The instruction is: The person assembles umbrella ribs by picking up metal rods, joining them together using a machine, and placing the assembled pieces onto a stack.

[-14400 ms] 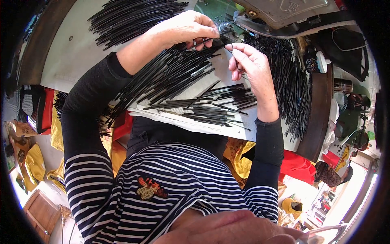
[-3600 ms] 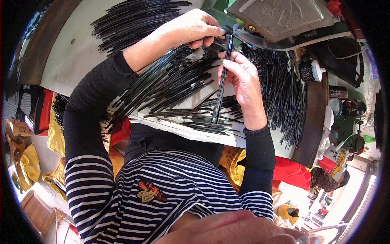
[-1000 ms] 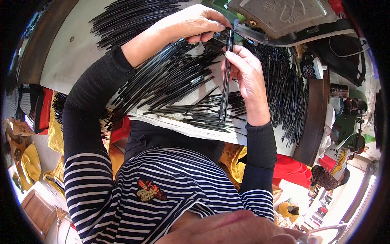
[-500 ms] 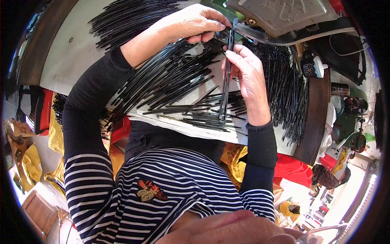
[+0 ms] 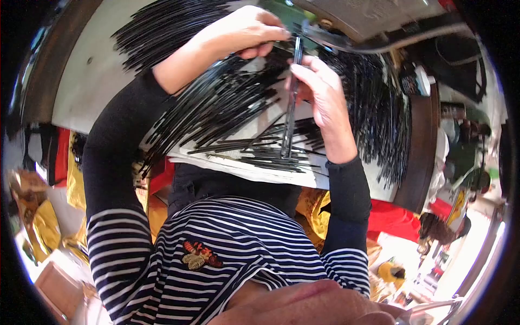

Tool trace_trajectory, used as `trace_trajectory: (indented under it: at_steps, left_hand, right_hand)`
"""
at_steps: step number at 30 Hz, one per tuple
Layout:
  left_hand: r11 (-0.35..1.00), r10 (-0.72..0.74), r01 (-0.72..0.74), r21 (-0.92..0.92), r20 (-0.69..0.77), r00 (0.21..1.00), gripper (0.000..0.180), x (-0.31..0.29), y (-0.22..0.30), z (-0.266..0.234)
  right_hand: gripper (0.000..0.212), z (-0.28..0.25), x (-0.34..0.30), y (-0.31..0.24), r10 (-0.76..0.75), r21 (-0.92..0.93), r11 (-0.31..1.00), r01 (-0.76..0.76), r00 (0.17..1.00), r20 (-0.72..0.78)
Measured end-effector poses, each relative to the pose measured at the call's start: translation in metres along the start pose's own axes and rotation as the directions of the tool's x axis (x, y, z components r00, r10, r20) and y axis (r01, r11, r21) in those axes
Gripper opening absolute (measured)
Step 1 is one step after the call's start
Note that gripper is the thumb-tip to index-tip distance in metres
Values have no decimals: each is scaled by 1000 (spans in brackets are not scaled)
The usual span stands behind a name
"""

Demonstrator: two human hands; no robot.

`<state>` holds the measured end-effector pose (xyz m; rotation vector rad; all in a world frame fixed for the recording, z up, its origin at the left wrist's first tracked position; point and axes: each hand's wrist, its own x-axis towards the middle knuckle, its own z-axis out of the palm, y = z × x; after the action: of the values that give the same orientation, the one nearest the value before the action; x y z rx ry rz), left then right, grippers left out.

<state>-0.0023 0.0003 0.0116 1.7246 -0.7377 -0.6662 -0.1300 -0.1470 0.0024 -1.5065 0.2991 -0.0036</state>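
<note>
A long, glossy black strip (image 5: 291,116) slants down over the table, with my right hand (image 5: 322,89) closed around its upper part between thumb and fingers. Beside the strip's top end, the thumb and fingertips of my left hand (image 5: 252,33) are pinched together. What lies between them, if anything, is too small and blurred to make out. Thin black strips in a loose bundle (image 5: 216,103) lie under and below my left hand. To the right of my right hand spreads another thick pile of black strips (image 5: 376,114).
A pale tabletop (image 5: 81,81) carries the strips, with a further heap of black strips (image 5: 162,27) at the far left. Just beyond my hands stands a machine with a metal plate (image 5: 374,19). A dark wooden edge (image 5: 420,151) bounds the right side.
Both hands and the long black strip appear slightly further left in the picture, and the whole view has shifted and blurred a little. My right hand keeps its hold on the strip.
</note>
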Motion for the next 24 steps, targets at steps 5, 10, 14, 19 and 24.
trace_trajectory:
  at_steps: [5, 10, 14, 19, 24]
  left_hand:
    - [998, 20, -18, 54, -48, 999, 35, -7, -2, -9]
    - [998, -67, 67, -1, 14, 998, 35, -2, 4, 0]
    - [983, -118, 114, -142, -19, 993, 31, 0, -4, 9]
    - [981, -123, 117, -153, -31, 992, 33, -2, -11, 5]
    - [982, -139, 124, -140, -102, 985, 38, 4, -27, -8]
  right_hand:
    - [17, 4, 17, 12, -45, 60, 997, 38, 993, 111]
    - [17, 1, 9, 5, -50, 214, 976, 28, 994, 102]
    - [16, 0, 10, 13, -129, 278, 956, 95, 986, 108]
    - [17, 2, 11, 18, -152, 239, 963, 125, 983, 100]
    - [18, 3, 19, 22, -230, 276, 940, 199, 970, 84]
